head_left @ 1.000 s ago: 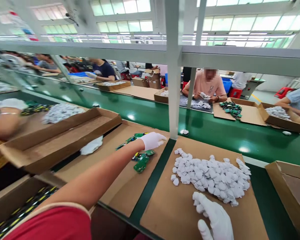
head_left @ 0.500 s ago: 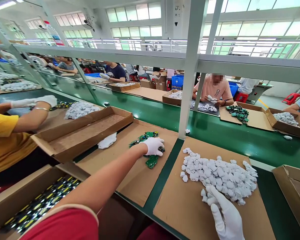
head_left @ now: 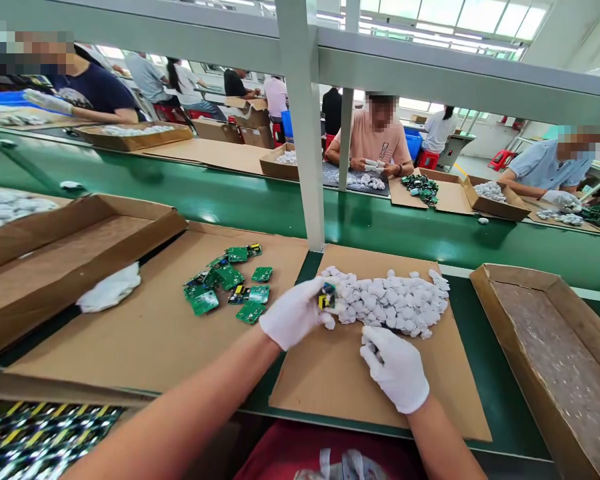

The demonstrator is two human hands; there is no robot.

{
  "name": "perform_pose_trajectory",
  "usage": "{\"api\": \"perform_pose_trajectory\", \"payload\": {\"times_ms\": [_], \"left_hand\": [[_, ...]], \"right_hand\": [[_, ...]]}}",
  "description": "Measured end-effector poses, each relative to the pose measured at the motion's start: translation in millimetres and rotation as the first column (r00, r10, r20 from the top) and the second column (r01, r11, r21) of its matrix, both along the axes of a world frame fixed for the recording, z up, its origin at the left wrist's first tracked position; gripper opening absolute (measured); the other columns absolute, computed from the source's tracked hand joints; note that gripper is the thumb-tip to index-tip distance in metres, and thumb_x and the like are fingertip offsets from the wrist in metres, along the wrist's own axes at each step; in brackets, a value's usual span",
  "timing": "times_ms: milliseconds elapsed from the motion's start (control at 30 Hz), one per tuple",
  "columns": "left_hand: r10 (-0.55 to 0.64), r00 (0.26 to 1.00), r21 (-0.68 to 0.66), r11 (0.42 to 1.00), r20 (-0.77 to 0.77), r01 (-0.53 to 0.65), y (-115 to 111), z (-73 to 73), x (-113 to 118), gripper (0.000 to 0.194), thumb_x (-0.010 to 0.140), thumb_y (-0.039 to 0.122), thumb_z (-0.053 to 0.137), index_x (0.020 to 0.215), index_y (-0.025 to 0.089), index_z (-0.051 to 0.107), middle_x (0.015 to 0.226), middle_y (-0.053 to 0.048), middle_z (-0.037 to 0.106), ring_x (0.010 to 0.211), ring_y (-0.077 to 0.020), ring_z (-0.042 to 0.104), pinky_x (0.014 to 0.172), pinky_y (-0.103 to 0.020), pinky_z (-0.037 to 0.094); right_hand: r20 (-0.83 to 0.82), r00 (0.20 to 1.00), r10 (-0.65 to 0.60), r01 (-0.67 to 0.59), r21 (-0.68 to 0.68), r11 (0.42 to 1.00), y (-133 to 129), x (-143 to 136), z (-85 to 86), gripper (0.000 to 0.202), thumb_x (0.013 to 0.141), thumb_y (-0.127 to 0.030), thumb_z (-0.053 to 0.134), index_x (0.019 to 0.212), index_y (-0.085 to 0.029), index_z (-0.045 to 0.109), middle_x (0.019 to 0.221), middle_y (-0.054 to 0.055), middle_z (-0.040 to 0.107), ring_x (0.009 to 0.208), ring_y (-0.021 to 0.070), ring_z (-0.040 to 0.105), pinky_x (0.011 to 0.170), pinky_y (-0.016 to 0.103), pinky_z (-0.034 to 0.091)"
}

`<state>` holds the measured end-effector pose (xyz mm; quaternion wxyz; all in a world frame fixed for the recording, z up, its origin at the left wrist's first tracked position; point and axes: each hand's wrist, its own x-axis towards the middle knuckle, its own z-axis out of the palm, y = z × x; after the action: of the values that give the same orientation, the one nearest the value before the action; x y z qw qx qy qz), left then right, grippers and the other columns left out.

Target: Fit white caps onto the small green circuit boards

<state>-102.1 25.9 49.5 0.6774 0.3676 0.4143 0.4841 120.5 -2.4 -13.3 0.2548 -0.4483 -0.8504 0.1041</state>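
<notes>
My left hand (head_left: 296, 312), in a white glove, grips a small circuit board (head_left: 326, 298) with a yellow part on it, at the left edge of a heap of small white pieces (head_left: 390, 300). Just in front of that heap is my gloved right hand (head_left: 396, 372). Its fingers are curled together, and what lies between them is hidden. The white pieces rest on a cardboard sheet (head_left: 340, 393). More green circuit boards (head_left: 227, 277) lie loosely scattered on another cardboard sheet (head_left: 150, 340) to the left.
Shallow cardboard boxes stand at the left (head_left: 130, 250) and right (head_left: 525, 360). A crumpled white glove-like cloth (head_left: 111, 288) lies by the left one. A box of boards (head_left: 45, 433) sits lower left. A grey post (head_left: 307, 147) rises behind the sheets; people work across the green belt (head_left: 245, 203).
My left hand has come right from the board pile, now carrying a circuit board to the white heap. My right hand has closed and drawn nearer to it. The view has swung right and down.
</notes>
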Motion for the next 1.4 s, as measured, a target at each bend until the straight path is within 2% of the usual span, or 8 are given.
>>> {"api": "perform_pose_trajectory", "payload": {"times_ms": [200, 333, 633, 800, 967, 1167, 1300, 1400], "left_hand": [[-0.1, 0.936, -0.262, 0.945, 0.338, 0.196, 7.5, -9.9, 54.0, 0.03, 0.082, 0.049, 0.051, 0.09, 0.02, 0.054, 0.068, 0.003, 0.06, 0.033, -0.0033, 0.044, 0.029, -0.013, 0.023], [-0.15, 0.89, -0.226, 0.937, 0.43, 0.268, 13.8, -16.6, 72.3, 0.034, 0.083, 0.049, 0.047, 0.094, 0.018, 0.055, 0.067, 0.001, 0.061, 0.032, -0.0033, 0.043, 0.03, -0.014, 0.027], [-0.283, 0.844, -0.069, 0.934, 0.456, 0.35, 6.5, -36.7, 60.4, 0.029, 0.079, 0.027, 0.06, 0.105, 0.017, 0.053, 0.094, -0.009, 0.064, 0.063, -0.0161, 0.067, 0.045, -0.018, 0.046], [-0.292, 0.84, -0.11, 0.919, 0.457, 0.379, 2.1, -34.8, 65.6, 0.025, 0.082, 0.03, 0.057, 0.103, 0.017, 0.052, 0.097, -0.011, 0.065, 0.071, -0.0195, 0.069, 0.05, -0.021, 0.049], [-0.357, 0.795, -0.102, 0.882, 0.491, 0.459, -4.4, -35.6, 72.3, 0.037, 0.08, 0.027, 0.06, 0.115, 0.019, 0.052, 0.114, -0.013, 0.059, 0.083, -0.0207, 0.068, 0.06, -0.023, 0.051], [-0.443, 0.788, -0.103, 0.842, 0.427, 0.529, -6.8, -36.2, 71.0, 0.052, 0.076, 0.018, 0.064, 0.125, 0.021, 0.047, 0.12, -0.015, 0.057, 0.082, -0.0185, 0.067, 0.061, -0.022, 0.051], [-0.441, 0.805, -0.139, 0.838, 0.398, 0.528, -7.7, -38.4, 72.4, 0.057, 0.077, 0.022, 0.064, 0.13, 0.022, 0.042, 0.116, -0.016, 0.06, 0.08, -0.021, 0.069, 0.057, -0.021, 0.052], [-0.427, 0.816, -0.131, 0.852, 0.389, 0.508, -8.2, -39.7, 73.7, 0.054, 0.077, 0.022, 0.064, 0.128, 0.022, 0.044, 0.12, -0.016, 0.058, 0.084, -0.0205, 0.068, 0.061, -0.022, 0.053]], "right_hand": [[0.376, 0.922, -0.093, 0.093, 0.018, 0.995, -5.0, -1.1, 1.2, 0.034, 0.085, -0.024, 0.05, 0.119, -0.025, 0.055, 0.102, 0.004, 0.063, 0.065, 0.0149, 0.061, 0.05, 0.024, 0.039], [0.058, 0.99, -0.125, 0.13, -0.092, 0.987, -0.6, 6.8, -2.5, 0.013, 0.083, -0.025, 0.053, 0.092, -0.023, 0.063, 0.092, 0.002, 0.064, 0.07, 0.0147, 0.061, 0.057, 0.022, 0.042], [-0.395, 0.863, -0.315, 0.289, -0.125, 0.949, -10.2, 48.0, 5.1, 0.022, 0.086, -0.031, 0.052, 0.106, -0.02, 0.055, 0.088, 0.004, 0.066, 0.06, 0.0128, 0.058, 0.055, 0.024, 0.049], [0.104, 0.935, -0.34, 0.332, 0.089, 0.939, -26.3, 67.5, -3.5, 0.02, 0.084, -0.028, 0.052, 0.096, -0.019, 0.066, 0.1, 0.01, 0.066, 0.096, 0.0268, 0.059, 0.085, 0.044, 0.047], [0.398, 0.91, -0.115, 0.13, -0.012, 0.991, -50.5, 49.8, -9.7, 0.064, 0.075, -0.025, 0.057, 0.136, -0.014, 0.04, 0.141, 0.01, 0.039, 0.129, 0.032, 0.033, 0.103, 0.048, 0.032], [0.467, 0.824, -0.322, 0.34, 0.047, 0.939, -44.7, 68.5, -9.1, 0.06, 0.081, -0.035, 0.052, 0.134, -0.01, 0.042, 0.14, 0.015, 0.039, 0.129, 0.0347, 0.033, 0.105, 0.054, 0.024], [0.471, 0.865, -0.174, 0.203, -0.013, 0.979, -47.7, 65.9, -10.9, 0.077, 0.076, -0.04, 0.058, 0.141, -0.012, 0.029, 0.147, 0.012, 0.025, 0.133, 0.0328, 0.025, 0.106, 0.049, 0.024], [0.488, 0.84, -0.239, 0.274, -0.001, 0.962, -46.2, 67.8, -9.2, 0.065, 0.08, -0.039, 0.053, 0.139, -0.015, 0.036, 0.144, 0.011, 0.034, 0.131, 0.034, 0.03, 0.104, 0.053, 0.025]]}}
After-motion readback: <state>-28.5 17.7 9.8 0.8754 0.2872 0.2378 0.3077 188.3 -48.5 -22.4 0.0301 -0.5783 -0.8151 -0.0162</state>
